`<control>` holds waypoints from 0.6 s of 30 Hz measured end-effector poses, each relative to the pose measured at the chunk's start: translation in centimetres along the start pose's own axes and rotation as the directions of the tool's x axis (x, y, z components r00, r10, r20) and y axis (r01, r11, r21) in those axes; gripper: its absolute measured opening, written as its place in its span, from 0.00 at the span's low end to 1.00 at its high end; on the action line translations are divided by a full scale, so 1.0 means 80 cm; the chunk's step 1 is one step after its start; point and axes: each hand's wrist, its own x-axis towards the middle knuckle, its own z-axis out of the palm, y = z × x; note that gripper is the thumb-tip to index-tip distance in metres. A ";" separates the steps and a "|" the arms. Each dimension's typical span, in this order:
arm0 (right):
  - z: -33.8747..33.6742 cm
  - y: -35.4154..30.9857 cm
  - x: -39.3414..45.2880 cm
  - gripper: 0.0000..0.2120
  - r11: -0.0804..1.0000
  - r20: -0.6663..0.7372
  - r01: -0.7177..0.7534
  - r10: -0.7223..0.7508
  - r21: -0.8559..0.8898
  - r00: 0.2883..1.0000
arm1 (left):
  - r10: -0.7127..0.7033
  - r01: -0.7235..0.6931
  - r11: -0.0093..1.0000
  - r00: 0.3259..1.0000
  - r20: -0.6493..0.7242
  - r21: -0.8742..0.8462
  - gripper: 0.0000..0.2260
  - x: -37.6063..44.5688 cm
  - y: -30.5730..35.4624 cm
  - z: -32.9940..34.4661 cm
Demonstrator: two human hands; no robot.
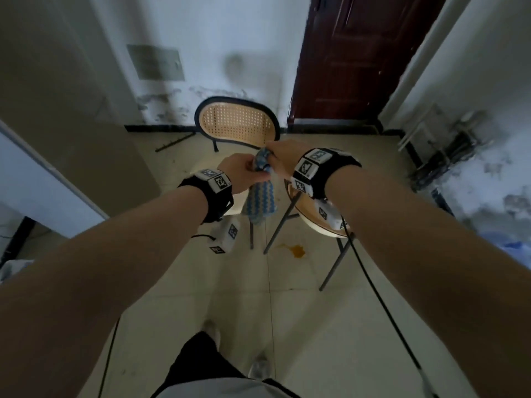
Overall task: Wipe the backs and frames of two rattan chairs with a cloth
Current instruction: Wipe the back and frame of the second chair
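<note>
Nearest to me I see my own legs in dark shorts [198,366] and my shoes [260,369] on the pale tiled floor [287,326]. A thin black cable [382,305] runs across the tiles on the right side. A little farther there is an orange stain [297,250] on the floor, between the thin metal legs of the chairs.

My two arms go forward, each with a black wristband that carries white square markers. My left hand [237,175] and my right hand [283,162] meet in the middle, just above the chairs. Both hold the cloth [260,201], which is blue and white with a wavy pattern. The fingers of my left hand are curled around the upper part of it, and the fingers of my right hand grip its bunched top end, touching the left hand. The rest of the cloth hangs down freely between the hands.

Under my right wrist is the near chair [311,218]; only its round wooden seat and legs show. Farther, against the stained white wall [230,67], stands the far chair [237,123], with a woven rattan back in a black frame. To the right of it is a dark red door [359,58].
</note>
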 end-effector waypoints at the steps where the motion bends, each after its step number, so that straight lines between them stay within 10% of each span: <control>1: -0.005 -0.008 0.006 0.12 1.000 -0.013 0.009 -0.009 -0.025 1.000 | 0.006 -0.006 1.000 1.000 -0.017 0.012 0.14 -0.001 -0.001 -0.013; 7: -0.025 -0.048 0.072 0.09 0.963 -0.066 0.004 -0.023 -0.269 0.998 | -0.035 0.042 0.991 0.998 -0.054 0.125 0.20 0.023 -0.032 -0.092; 14: -0.022 -0.116 0.168 0.05 0.980 -0.045 -0.091 0.084 -0.178 0.995 | -0.072 0.096 0.987 0.982 -0.176 0.130 0.23 0.062 -0.114 -0.185; 18: -0.022 -0.173 0.188 0.13 0.996 -0.278 -0.003 -0.023 -0.094 0.960 | 0.033 -0.019 0.990 0.995 -0.098 0.140 0.11 0.074 -0.157 -0.222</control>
